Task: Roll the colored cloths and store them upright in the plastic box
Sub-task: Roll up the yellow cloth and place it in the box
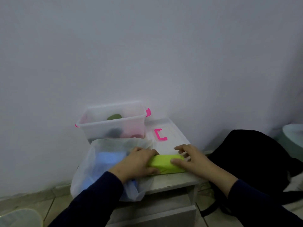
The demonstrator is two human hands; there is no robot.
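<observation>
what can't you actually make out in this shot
All from the head view:
- Rolled cloths inside the clear plastic box: frosted walls blur them into a green, a dark and a pinkish shape; their count is unclear.
- Blue contents of the translucent white plastic bag: veiled by the bag, partly covered by the left hand.
- Lime-green rolled cloth: its left end is under the left hand; the right hand covers its right end.

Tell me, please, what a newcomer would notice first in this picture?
First the lime green cloth, rolled at the table's front edge between the left hand and right hand. Behind it stands the clear plastic box with pink latches, against the wall; its lid lies alongside.
</observation>
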